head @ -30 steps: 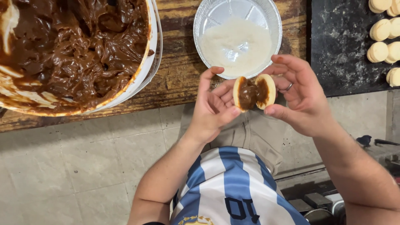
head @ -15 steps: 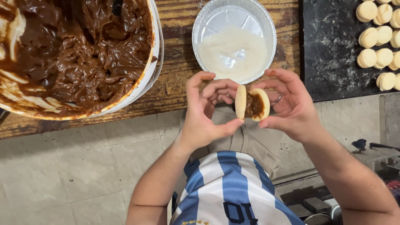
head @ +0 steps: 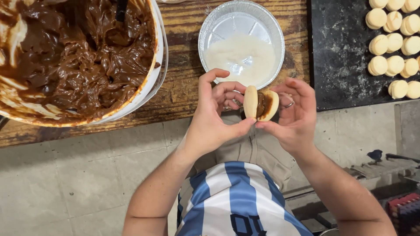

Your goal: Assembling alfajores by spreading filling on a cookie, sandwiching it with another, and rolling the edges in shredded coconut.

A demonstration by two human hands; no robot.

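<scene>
A pale sandwich cookie point(head: 252, 102) with brown caramel filling between its two round halves is held on edge in front of me, just below the foil dish. My left hand point(head: 215, 117) pinches its left half with thumb and fingers. My right hand point(head: 294, 116), with a ring on one finger, cups its right half. The two halves stand slightly apart at the top, showing the filling.
A round foil dish point(head: 210, 30) of white shredded coconut sits on the wooden table point(head: 183, 87). A large white bowl point(head: 158, 65) of brown caramel spread is at the left. Several assembled cookies point(head: 393, 43) lie on a dark tray point(head: 341, 65) at right. Tiled floor lies below.
The cookie has turned from facing the camera with its filling open to standing on edge, the halves coming closer together. Both hands shifted slightly left in view.
</scene>
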